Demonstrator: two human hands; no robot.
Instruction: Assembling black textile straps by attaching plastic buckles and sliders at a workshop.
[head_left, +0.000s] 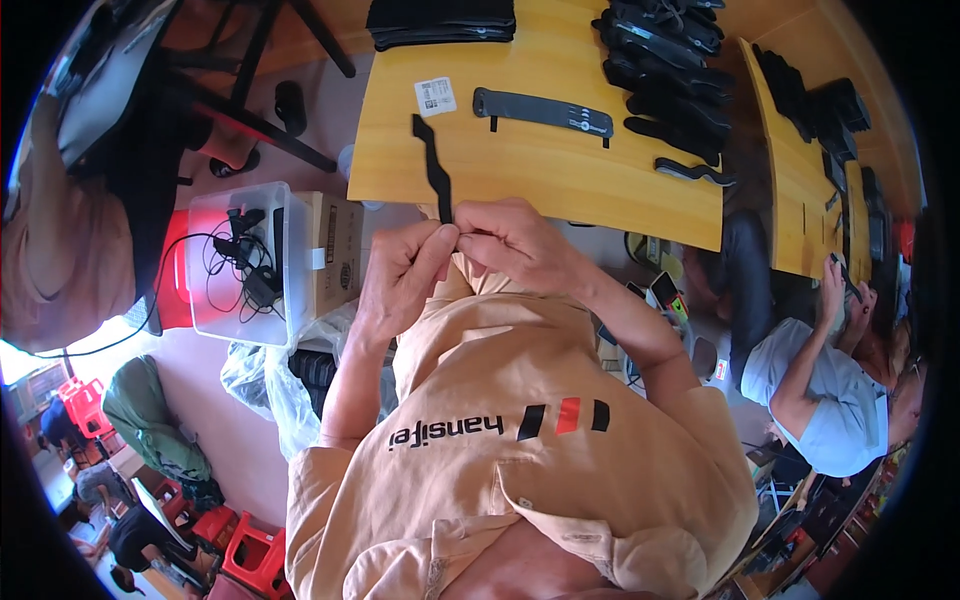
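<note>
My left hand point(400, 272) and my right hand point(515, 245) meet at the near edge of a yellow wooden table point(400, 170). Both are closed, pinching the lower end of a narrow black strap point(434, 165) with a wavy outline. The rest of the strap points away over the tabletop. My fingertips hide the pinched end. Beyond my hands lies a flat dark grey band point(540, 110) with pale print and small black tabs below its edge. To its left is a white printed label point(435, 96).
A black stack point(440, 24) and a pile of black bands point(670, 75) sit on the table. A clear plastic bin point(245, 265) with black cables and a cardboard box point(335, 255) stand left. Another person point(820, 395) works at a second table point(790, 210) on the right.
</note>
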